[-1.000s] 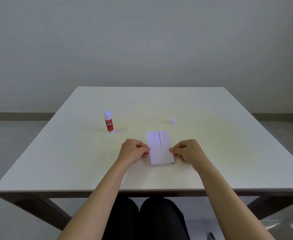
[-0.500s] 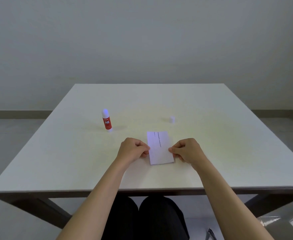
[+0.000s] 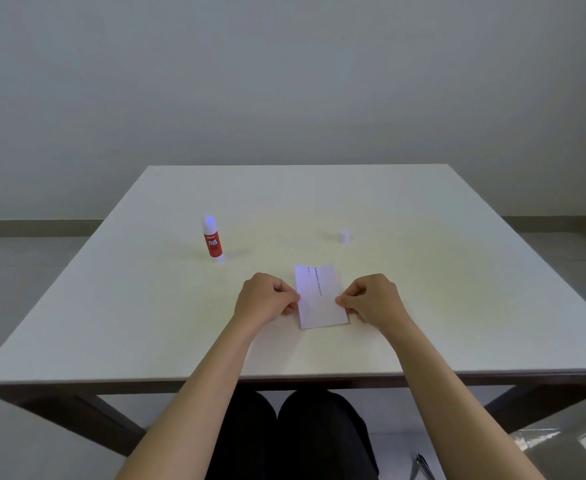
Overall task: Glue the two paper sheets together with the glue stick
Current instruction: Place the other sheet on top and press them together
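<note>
A small white paper sheet point(image 3: 320, 296) with a line of print lies flat on the white table point(image 3: 457, 271), near me. My left hand point(image 3: 266, 298) pinches its left edge and my right hand point(image 3: 371, 298) pinches its right edge, fingers curled. I cannot tell whether a second sheet lies under it. The red glue stick point(image 3: 212, 239) stands upright and uncapped at the left, beyond my left hand. Its white cap point(image 3: 343, 235) sits apart at the right, behind the paper.
The table's front edge point(image 3: 284, 377) runs just above my knees. A grey wall stands behind the table, and floor shows on both sides.
Both hands stay on the paper's edges; the stack looks pressed flatter than one second ago. The camera view shifted slightly.
</note>
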`<action>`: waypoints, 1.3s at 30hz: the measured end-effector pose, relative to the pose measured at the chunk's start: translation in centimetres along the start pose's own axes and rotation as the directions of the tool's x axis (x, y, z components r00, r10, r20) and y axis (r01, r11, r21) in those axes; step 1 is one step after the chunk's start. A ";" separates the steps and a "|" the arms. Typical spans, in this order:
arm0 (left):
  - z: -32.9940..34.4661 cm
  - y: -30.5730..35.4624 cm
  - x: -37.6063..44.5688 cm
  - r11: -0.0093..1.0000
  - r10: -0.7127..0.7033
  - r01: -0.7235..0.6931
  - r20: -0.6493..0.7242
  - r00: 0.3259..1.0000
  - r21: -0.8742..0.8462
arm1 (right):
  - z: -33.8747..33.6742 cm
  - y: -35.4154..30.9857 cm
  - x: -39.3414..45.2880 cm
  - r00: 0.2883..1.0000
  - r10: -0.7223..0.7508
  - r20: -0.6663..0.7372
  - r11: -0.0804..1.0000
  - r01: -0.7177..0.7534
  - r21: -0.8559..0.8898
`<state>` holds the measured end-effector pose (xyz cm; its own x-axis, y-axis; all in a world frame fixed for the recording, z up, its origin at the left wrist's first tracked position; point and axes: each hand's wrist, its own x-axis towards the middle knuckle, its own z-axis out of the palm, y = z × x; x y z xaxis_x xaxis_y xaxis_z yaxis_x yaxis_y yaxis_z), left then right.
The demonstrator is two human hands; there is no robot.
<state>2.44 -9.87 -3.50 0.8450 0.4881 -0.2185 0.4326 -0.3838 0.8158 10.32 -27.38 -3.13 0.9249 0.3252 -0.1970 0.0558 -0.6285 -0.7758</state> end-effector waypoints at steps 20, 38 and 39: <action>0.4 -0.8 0.9 0.701 0.472 -0.454 0.120 0.873 0.550 | 0.3 -0.8 0.0 1.000 -0.018 0.003 0.980 0.018 -0.200; -0.3 -2.3 1.7 0.604 0.269 -0.532 0.476 0.837 0.593 | 5.4 1.4 -1.8 0.889 -0.357 0.287 0.598 0.454 -0.661; -0.2 -2.3 1.8 0.616 0.266 -0.528 0.476 0.838 0.585 | 5.2 1.6 -1.1 0.901 -0.335 0.278 0.609 0.432 -0.665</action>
<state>2.86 -7.95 -5.62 0.9729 -0.0662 -0.2215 0.0046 -0.9524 0.3048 7.39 -25.01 -7.26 0.7098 0.6993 -0.0841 0.6833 -0.7127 -0.1588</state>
